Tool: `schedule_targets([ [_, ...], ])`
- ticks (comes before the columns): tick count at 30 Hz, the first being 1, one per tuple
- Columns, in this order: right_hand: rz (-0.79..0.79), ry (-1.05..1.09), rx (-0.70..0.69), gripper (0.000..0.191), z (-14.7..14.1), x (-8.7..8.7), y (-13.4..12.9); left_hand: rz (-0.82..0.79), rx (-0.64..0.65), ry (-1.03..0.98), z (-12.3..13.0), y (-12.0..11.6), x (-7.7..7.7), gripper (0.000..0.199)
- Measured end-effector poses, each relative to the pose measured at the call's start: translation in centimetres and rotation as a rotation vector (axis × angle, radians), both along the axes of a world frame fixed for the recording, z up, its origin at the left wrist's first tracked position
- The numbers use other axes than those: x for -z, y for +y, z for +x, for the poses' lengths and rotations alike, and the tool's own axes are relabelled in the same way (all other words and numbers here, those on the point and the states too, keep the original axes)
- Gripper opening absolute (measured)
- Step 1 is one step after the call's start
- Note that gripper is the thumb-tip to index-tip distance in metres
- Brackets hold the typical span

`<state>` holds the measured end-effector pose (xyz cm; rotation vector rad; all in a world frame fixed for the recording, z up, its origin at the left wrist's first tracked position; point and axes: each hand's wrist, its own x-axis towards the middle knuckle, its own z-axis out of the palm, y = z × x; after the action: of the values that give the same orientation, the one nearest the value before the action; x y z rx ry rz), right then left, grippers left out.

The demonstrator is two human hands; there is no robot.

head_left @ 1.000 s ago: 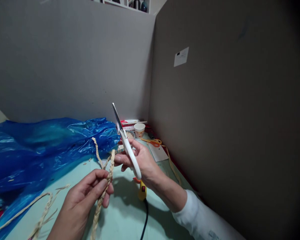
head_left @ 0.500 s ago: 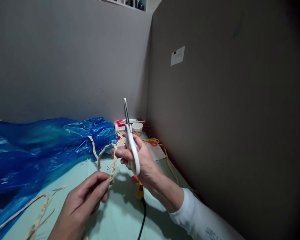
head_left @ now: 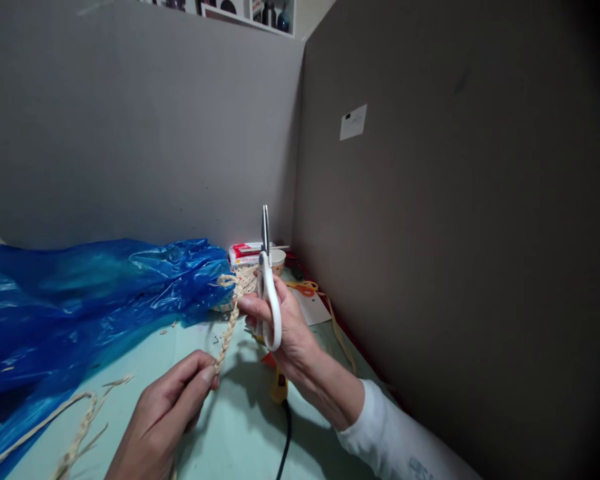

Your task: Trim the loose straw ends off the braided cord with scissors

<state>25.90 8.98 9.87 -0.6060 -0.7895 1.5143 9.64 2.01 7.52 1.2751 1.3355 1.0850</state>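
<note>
A pale braided cord [head_left: 227, 340] stretches slantwise between my two hands, its loose far end curling over near the blue plastic. My left hand [head_left: 177, 400] pinches the lower part of the braid between thumb and fingers. In my right hand [head_left: 285, 327] are white-handled scissors [head_left: 269, 293], blades upright and pointing away from me, closed together. The same hand's thumb and fingertips also grip the upper part of the braid. Below my right hand lies a yellow tool [head_left: 279, 387] with a black cable, its front end partly hidden.
Blue plastic sheeting [head_left: 105, 293] covers the table's left side. More pale strands [head_left: 83, 427] lie at the lower left. Behind my right hand are a paper cup [head_left: 278, 260], a red-and-white packet [head_left: 237, 253] and orange-handled scissors [head_left: 305, 288]. Grey panels [head_left: 180, 133] stand behind and to the right.
The braid's loop has straightened into a slanting line, and its free end has swung right and up. The scissors have turned more upright. The view has tilted up slightly.
</note>
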Motion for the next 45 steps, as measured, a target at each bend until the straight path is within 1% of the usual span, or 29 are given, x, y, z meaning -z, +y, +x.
schedule_targets([
  [4,-0.026,0.017,0.049,0.072,0.0,0.2,0.2,-0.002,-0.041,-0.051,0.2,-0.1,-0.1,0.039],
  [6,-0.037,0.001,0.060,0.072,0.0,0.3,0.3,-0.012,-0.053,-0.060,0.4,0.0,-0.1,0.043],
  [10,-0.055,-0.031,0.064,0.073,0.0,0.6,0.3,-0.029,-0.043,-0.024,0.1,0.4,0.3,0.051],
  [14,-0.059,-0.044,0.074,0.074,-0.2,0.6,0.1,0.000,-0.003,-0.041,-0.4,1.1,0.6,0.044],
  [16,-0.059,-0.043,0.064,0.074,-0.3,0.7,0.0,0.022,0.006,-0.041,-0.4,1.3,0.4,0.039],
  [19,-0.054,-0.050,0.052,0.073,-0.4,0.9,0.0,0.022,-0.043,-0.049,-0.1,1.2,-0.1,0.036],
  [23,-0.039,-0.069,0.035,0.072,-0.6,1.1,-0.1,0.014,-0.062,-0.043,-0.2,1.3,-0.5,0.041],
  [28,-0.059,-0.085,0.044,0.070,-0.7,0.9,-0.3,0.004,-0.111,-0.059,-0.5,1.6,0.2,0.042],
  [31,-0.071,-0.070,0.083,0.070,-0.6,0.6,-0.2,-0.003,-0.173,-0.084,-0.2,1.8,0.9,0.048],
  [33,-0.063,-0.054,0.108,0.068,-0.4,0.5,0.0,-0.009,-0.180,-0.106,0.0,1.8,1.1,0.048],
  [35,-0.034,-0.042,0.120,0.064,-0.1,0.3,0.2,-0.021,-0.158,-0.139,0.1,1.6,0.8,0.046],
  [37,0.005,-0.035,0.105,0.059,0.2,0.2,0.4,-0.040,-0.134,-0.180,-0.1,1.4,0.3,0.041],
  [40,0.060,-0.039,0.061,0.058,0.5,0.0,0.4,-0.172,-0.047,-0.309,-0.7,1.3,-0.6,0.033],
  [42,0.087,-0.044,0.036,0.060,0.6,-0.1,0.3,-0.266,-0.002,-0.377,-1.2,1.4,-0.9,0.033],
  [43,0.096,-0.046,0.031,0.061,0.6,-0.2,0.3,-0.282,0.000,-0.384,-1.5,1.4,-1.0,0.035],
  [45,0.095,-0.052,0.026,0.063,0.5,-0.2,0.3,-0.252,-0.038,-0.346,-1.8,1.4,-1.2,0.036],
])
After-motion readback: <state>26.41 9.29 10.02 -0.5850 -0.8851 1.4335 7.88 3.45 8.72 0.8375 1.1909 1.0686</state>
